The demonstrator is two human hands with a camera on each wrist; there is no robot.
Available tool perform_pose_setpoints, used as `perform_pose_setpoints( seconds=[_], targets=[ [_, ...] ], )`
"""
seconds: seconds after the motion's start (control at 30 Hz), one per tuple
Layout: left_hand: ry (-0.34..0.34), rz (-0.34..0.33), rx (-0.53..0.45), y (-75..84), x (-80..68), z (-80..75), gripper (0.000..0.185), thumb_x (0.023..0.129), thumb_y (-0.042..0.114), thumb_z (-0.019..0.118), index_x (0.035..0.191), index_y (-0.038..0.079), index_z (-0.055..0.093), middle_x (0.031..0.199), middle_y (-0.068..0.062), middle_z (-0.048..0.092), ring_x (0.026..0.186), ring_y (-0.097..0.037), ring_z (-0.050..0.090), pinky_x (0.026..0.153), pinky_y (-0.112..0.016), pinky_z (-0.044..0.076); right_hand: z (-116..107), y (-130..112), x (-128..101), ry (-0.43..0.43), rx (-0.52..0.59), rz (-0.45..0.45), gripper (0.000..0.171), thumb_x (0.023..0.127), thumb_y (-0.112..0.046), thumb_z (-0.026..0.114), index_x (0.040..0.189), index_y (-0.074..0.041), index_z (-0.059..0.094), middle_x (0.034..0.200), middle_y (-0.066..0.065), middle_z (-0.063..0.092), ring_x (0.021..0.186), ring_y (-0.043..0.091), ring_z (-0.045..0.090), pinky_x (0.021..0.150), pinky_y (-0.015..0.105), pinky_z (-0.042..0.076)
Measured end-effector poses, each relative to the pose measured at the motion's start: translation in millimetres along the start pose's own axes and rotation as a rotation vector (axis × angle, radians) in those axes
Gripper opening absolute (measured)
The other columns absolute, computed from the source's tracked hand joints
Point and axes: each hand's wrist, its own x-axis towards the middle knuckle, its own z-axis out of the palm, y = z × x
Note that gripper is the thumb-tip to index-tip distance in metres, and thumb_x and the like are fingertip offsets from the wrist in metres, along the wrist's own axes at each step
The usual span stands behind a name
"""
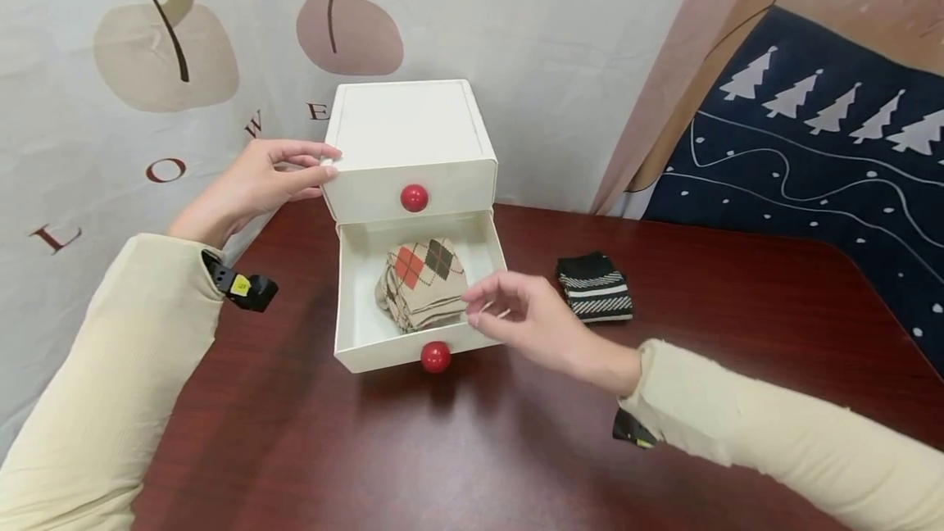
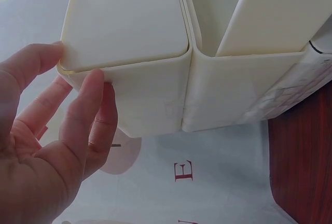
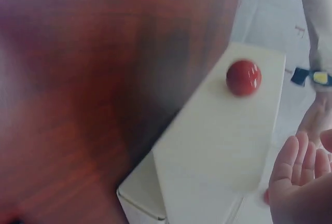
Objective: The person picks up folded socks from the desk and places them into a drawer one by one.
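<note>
On the dark red wooden desk (image 1: pixel 516 449) we steady the cream plastic two-drawer box (image 1: pixel 409 138) with our left hand (image 1: pixel 254 183), fingers straight, while our loosely open, empty right hand (image 1: pixel 531 318) hovers over the argyle socks (image 1: pixel 424 281) already lying in the pulled-out lower drawer (image 1: pixel 354 326), striped black socks (image 1: pixel 593 285) remaining centre-right.

A dark red wooden bench (image 1: pixel 516 449) carries a cream two-drawer box (image 1: pixel 410 138) and, well apart, folded black striped socks (image 1: pixel 594 287).

Left hand (image 2: pixel 49 141): fingertips and thumb rest straight against the cabinet's corner.
Cream drawer cabinet (image 2: pixel 155 58): fills the upper frame, seen from its side.
Desk (image 2: pixel 303 156): dark red wood at right.
</note>
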Motion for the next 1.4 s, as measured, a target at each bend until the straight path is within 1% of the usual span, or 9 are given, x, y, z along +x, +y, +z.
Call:
perform_pose_setpoints(
  seconds=[0.07,0.17,0.43,0.57,0.73,0.87,1.0,1.17,1.4],
  targets=[
    [0.001,0.005,-0.008,-0.3,-1.1,-1.2,0.044,0.086,0.027,0.059,0.122,0.004,0.051,0.102,-0.009,0.045,0.077,-0.003,0.06,0.073,-0.016,0.05,6.1,6.9,-9.4,-0.014,0.024,-0.02,0.021,0.079,0.002,0.062,0.1,0.006,0.059,0.09,0.015,0.062,0.077,0.016,0.058,0.067,0.028,0.052],
    [0.004,0.013,-0.02,-0.8,-1.7,-1.9,0.044,0.086,0.026,0.059,0.123,0.004,0.051,0.102,-0.008,0.044,0.078,-0.002,0.059,0.073,-0.016,0.05,17.3,21.3,-19.8,-0.036,0.062,-0.026,0.023,0.078,0.003,0.063,0.1,0.007,0.058,0.092,0.015,0.061,0.079,0.016,0.059,0.071,0.028,0.053],
    [-0.001,0.016,-0.033,-1.6,0.9,1.6,0.044,0.086,0.026,0.059,0.122,0.004,0.051,0.104,-0.008,0.044,0.079,-0.002,0.058,0.074,-0.017,0.05,44.3,53.7,-30.8,-0.032,0.132,-0.027,0.042,0.076,0.007,0.064,0.115,0.004,0.051,0.11,0.017,0.055,0.093,0.034,0.058,0.08,0.032,0.051],
    [0.001,0.014,-0.041,-2.6,1.1,1.0,0.043,0.086,0.026,0.06,0.122,0.005,0.051,0.104,-0.008,0.043,0.079,-0.003,0.058,0.074,-0.017,0.05,55.0,58.9,-28.9,0.006,0.235,-0.012,0.045,0.075,0.01,0.063,0.116,0.002,0.048,0.11,0.02,0.054,0.094,0.037,0.057,0.08,0.033,0.051],
    [0.003,0.012,-0.042,-2.9,0.6,0.4,0.044,0.086,0.026,0.06,0.123,0.004,0.051,0.104,-0.008,0.042,0.079,-0.003,0.058,0.073,-0.016,0.05,68.8,60.5,-26.4,0.117,0.41,0.008,0.039,0.074,0.014,0.061,0.111,0.009,0.047,0.105,0.028,0.053,0.092,0.046,0.054,0.078,0.031,0.051],
    [0.003,0.01,-0.032,-2.4,0.2,0.9,0.045,0.085,0.027,0.06,0.123,0.004,0.05,0.103,-0.008,0.043,0.079,-0.003,0.058,0.074,-0.017,0.05,75.7,56.1,-23.6,0.237,0.459,0.069,0.034,0.073,0.013,0.062,0.106,0.011,0.052,0.098,0.023,0.056,0.085,0.03,0.061,0.075,0.027,0.052],
    [0.009,0.007,-0.043,-2.4,-0.8,0.6,0.045,0.085,0.027,0.06,0.122,0.004,0.051,0.103,-0.008,0.043,0.079,-0.003,0.058,0.073,-0.016,0.05,77.5,50.6,-16.9,0.304,0.477,0.127,0.031,0.073,0.012,0.063,0.103,0.009,0.055,0.092,0.016,0.059,0.076,0.014,0.061,0.072,0.024,0.052],
    [0.015,0.002,-0.05,-1.9,-2.2,-1.0,0.044,0.085,0.026,0.06,0.123,0.004,0.051,0.103,-0.008,0.043,0.077,-0.003,0.059,0.072,-0.015,0.05,75.3,46.1,0.0,0.352,0.486,0.166,0.03,0.074,0.008,0.065,0.103,0.007,0.057,0.089,0.01,0.06,0.074,0.013,0.06,0.071,0.024,0.051],
    [0.002,-0.002,-0.041,0.2,-1.9,1.4,0.046,0.085,0.027,0.06,0.123,0.004,0.05,0.105,-0.009,0.043,0.078,-0.003,0.059,0.076,-0.018,0.05,70.1,50.3,33.2,0.417,0.484,0.162,0.029,0.075,0.007,0.064,0.103,0.006,0.057,0.09,0.009,0.06,0.078,0.011,0.058,0.075,0.023,0.05]
  ],
)
